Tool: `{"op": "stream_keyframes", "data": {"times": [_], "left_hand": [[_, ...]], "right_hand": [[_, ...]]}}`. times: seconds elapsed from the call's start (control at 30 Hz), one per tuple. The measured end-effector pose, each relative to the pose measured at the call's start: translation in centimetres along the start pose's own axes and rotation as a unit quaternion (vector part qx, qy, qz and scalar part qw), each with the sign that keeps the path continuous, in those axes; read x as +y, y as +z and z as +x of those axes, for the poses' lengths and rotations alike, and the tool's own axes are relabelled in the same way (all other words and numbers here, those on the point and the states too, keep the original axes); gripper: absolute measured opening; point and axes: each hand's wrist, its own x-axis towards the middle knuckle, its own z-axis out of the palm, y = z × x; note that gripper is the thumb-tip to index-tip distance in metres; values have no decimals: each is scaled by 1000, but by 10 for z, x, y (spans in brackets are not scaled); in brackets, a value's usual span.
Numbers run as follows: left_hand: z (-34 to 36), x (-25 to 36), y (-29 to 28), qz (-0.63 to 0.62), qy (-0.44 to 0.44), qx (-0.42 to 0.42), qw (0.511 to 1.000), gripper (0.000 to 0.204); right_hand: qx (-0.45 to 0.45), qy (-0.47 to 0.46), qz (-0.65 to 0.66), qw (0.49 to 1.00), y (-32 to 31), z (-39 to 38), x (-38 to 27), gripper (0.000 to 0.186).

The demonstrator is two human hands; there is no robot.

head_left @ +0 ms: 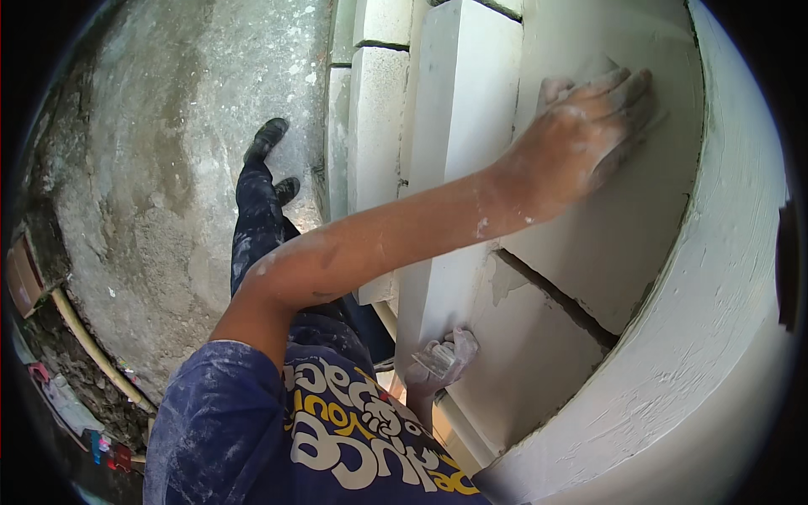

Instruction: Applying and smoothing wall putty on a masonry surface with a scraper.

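Note:
My left arm reaches across to a smooth white panel (648, 223). My left hand (593, 118), dusty and slightly blurred, presses on it with bent fingers. A thin grey sheet (604, 64), its corner showing beside the fingers, seems pinched under the hand; its kind is unclear. Lower down, my right hand (444, 360), coated in white dust, is closed beside the lower end of a long white ledge (459, 126). Pale ridged shapes show at its fingers, but what it holds, if anything, cannot be made out.
A dark open joint (560, 295) splits the panel. A curved white wall (673, 337) borders it on the right. White blocks (379, 118) run along the ledge's left side. The stained concrete floor (168, 168) lies left, with a bamboo pole (97, 353) and scattered litter beyond.

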Motion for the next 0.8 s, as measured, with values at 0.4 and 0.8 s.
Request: {"op": "stream_keyframes", "data": {"times": [0.4,0.8], "left_hand": [[-53,20,-11,-24,-30,-35,999,26],[-92,57,-15,-99,-165,-73,979,44]], "right_hand": [[124,51,176,975,10,-17,12,38],[106,99,177,973,8,-13,2,41]]}}
